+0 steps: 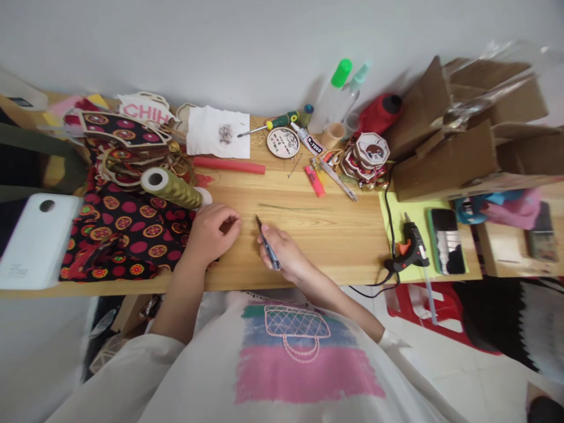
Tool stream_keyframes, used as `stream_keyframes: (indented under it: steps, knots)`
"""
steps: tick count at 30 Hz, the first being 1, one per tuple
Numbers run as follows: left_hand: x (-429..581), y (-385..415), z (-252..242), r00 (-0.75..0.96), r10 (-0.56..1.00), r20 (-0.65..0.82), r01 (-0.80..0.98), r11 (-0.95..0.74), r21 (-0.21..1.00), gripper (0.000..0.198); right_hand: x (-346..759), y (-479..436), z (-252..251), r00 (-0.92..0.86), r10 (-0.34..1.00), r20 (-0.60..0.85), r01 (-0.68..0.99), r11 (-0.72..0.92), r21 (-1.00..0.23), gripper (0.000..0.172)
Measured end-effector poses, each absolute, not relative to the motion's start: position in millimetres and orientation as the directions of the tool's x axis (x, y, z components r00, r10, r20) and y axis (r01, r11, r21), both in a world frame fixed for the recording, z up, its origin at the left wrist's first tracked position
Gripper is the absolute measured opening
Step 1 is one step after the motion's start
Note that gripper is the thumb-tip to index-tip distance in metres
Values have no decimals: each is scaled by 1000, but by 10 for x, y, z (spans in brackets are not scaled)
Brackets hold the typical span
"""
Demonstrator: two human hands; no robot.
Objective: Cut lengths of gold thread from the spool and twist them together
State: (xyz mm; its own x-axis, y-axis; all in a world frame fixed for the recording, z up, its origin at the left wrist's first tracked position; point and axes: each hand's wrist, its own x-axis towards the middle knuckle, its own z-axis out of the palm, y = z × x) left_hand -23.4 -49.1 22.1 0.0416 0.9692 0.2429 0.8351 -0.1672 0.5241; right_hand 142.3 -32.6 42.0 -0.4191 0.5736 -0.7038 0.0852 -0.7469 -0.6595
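My left hand (212,232) rests on the wooden table (308,235) with its fingers curled together, pinching something too small to make out. It lies at the edge of a black cloth with red and orange dots (123,235). My right hand (284,254) is closed round a thin metal tool like tweezers (265,242), whose tip points up and left toward the left hand. A spool of gold thread (171,187) lies just behind the left hand.
A black glue gun (409,244) sits on a yellow sheet at right, beside a phone (446,241). Cardboard boxes (462,135) fill the back right. A red stick (229,165), screwdriver (275,123), glue tube, bottles (335,94) and stacked wooden ornaments (368,155) line the back. A white device (37,241) lies far left.
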Motion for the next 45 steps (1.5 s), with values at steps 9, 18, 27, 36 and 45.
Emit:
stream_keyframes:
  steps: [9, 18, 27, 36, 45]
  knots:
    - [-235, -491, 224, 42, 972, 233, 839, -161, 520, 14, 1413, -335, 401, -420, 573, -704, 77, -750, -657, 34]
    - [-242, -494, 211, 38, 974, 224, 837, -153, 526, 14, 1406, -340, 401, -429, 587, -687, 91, -729, -679, 34]
    - [-241, -500, 215, 39, 970, 241, 834, -165, 527, 13, 1407, -358, 391, -439, 603, -666, 124, -693, -710, 36]
    - [-126, -605, 321, -90, 972, 216, 968, 35, 249, 16, 1461, -406, 420, -508, 667, -545, 101, -583, -806, 39]
    - [311, -914, 361, -49, 989, 136, 978, 19, 209, 39, 2080, -497, 406, -424, 801, -423, -38, -482, -875, 45]
